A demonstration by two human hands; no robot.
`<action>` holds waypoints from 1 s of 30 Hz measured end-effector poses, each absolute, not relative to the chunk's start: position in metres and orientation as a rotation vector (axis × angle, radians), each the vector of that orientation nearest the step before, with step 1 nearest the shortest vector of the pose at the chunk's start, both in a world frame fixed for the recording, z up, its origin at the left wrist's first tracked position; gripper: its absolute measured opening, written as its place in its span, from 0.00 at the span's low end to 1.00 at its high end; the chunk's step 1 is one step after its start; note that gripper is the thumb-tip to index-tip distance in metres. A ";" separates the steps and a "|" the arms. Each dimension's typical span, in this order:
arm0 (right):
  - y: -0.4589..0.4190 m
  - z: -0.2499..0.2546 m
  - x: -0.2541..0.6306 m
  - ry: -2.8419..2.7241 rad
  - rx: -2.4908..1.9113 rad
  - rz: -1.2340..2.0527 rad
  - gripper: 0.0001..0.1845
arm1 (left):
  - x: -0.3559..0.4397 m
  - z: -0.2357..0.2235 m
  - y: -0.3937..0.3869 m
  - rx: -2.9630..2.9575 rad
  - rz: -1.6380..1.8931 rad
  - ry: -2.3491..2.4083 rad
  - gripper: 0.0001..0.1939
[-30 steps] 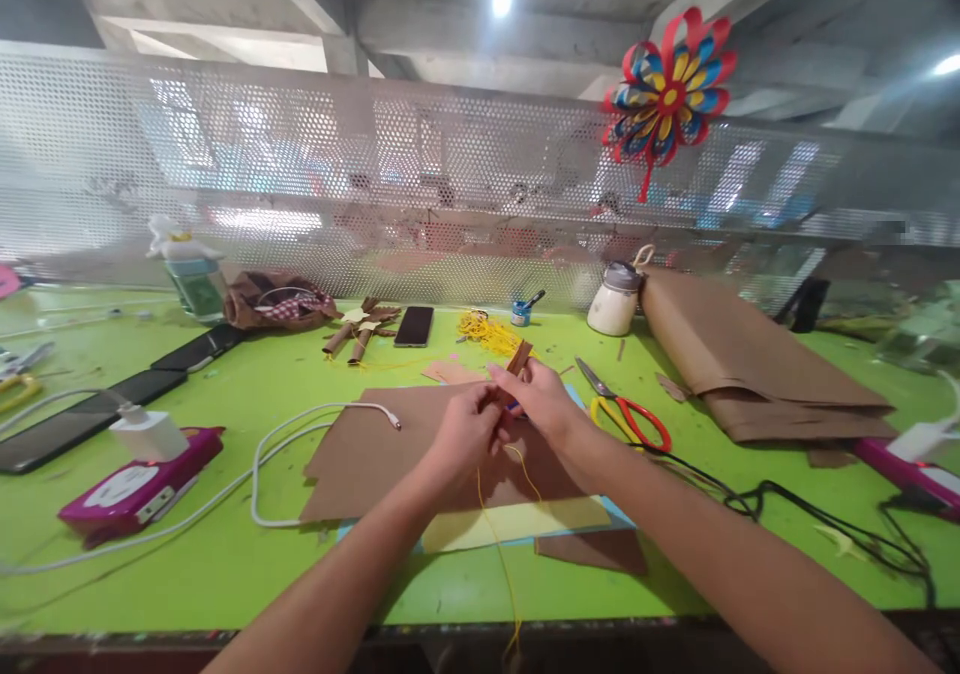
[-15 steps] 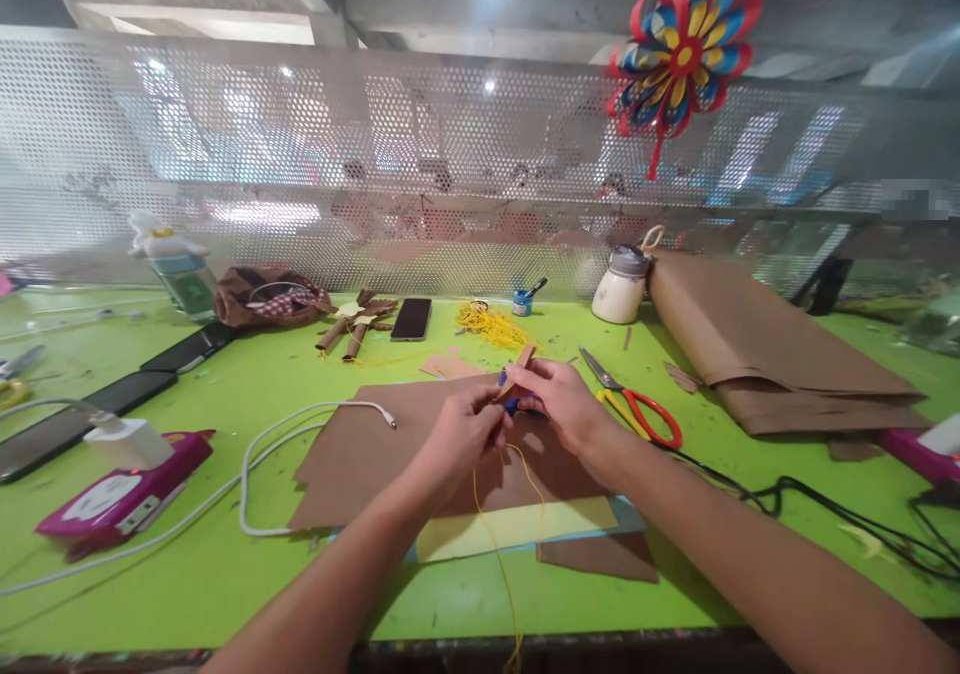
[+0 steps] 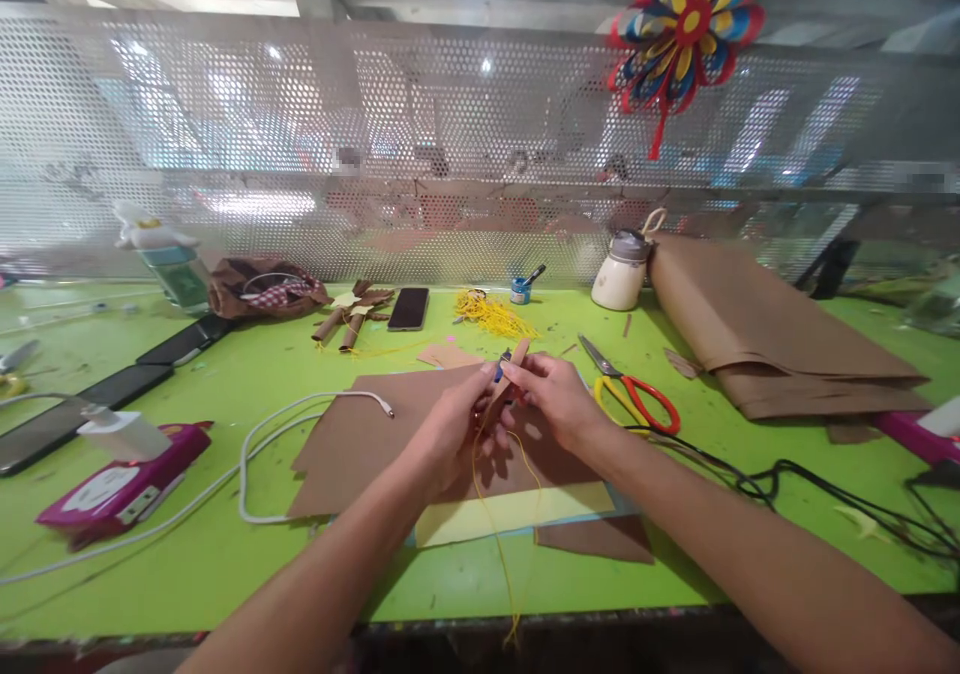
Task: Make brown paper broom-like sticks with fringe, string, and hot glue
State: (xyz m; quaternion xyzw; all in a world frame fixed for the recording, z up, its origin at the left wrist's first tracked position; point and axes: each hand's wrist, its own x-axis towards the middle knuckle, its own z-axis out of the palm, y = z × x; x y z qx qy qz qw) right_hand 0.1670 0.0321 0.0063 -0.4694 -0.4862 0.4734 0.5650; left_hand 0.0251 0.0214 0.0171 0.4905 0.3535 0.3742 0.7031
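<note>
Between both hands, above the brown paper sheet (image 3: 375,454), is a narrow brown paper strip (image 3: 517,354) together with a small blue piece whose kind I cannot make out. My left hand (image 3: 461,419) is closed around the lower side of the strip, thumb raised against the blue piece. Pinching the strip from the right, my right hand (image 3: 551,389) has its thumb on the upper part. A yellow string (image 3: 491,524) hangs from the fingers down over the table's front edge. Under the hands lie a pale yellow paper strip (image 3: 517,514) and a brown scrap (image 3: 600,539).
Red-and-yellow scissors (image 3: 637,402) lie open to the right, by black cables. Farther right rests folded brown paper (image 3: 780,324). Behind the hands are yellow strings (image 3: 491,314), a phone (image 3: 409,309), a blue jar (image 3: 520,290) and a bottle (image 3: 621,272). A white cable (image 3: 244,474) curves left.
My left thumb has moved up against the blue piece, and the strip shows more of its length between the hands. The whole view has tilted slightly downward.
</note>
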 end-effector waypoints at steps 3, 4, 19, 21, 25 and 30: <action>0.029 0.008 0.164 -1.118 -1.097 1.128 0.17 | 0.026 0.013 0.022 1.108 0.829 0.848 0.17; 0.029 0.008 0.163 -1.113 -1.097 1.132 0.17 | 0.026 0.012 0.023 1.117 0.827 0.856 0.16; 0.037 0.006 0.178 -1.135 -1.019 1.206 0.17 | 0.028 0.011 0.021 1.155 0.788 0.835 0.18; 0.040 0.006 0.179 -1.108 -1.035 1.182 0.18 | 0.028 0.011 0.021 1.159 0.770 0.830 0.18; 0.041 0.007 0.181 -1.129 -1.052 1.100 0.18 | 0.027 0.008 0.023 1.175 0.770 0.825 0.18; 0.041 0.007 0.181 -1.129 -1.093 1.065 0.22 | 0.028 0.002 0.027 1.193 0.765 0.810 0.17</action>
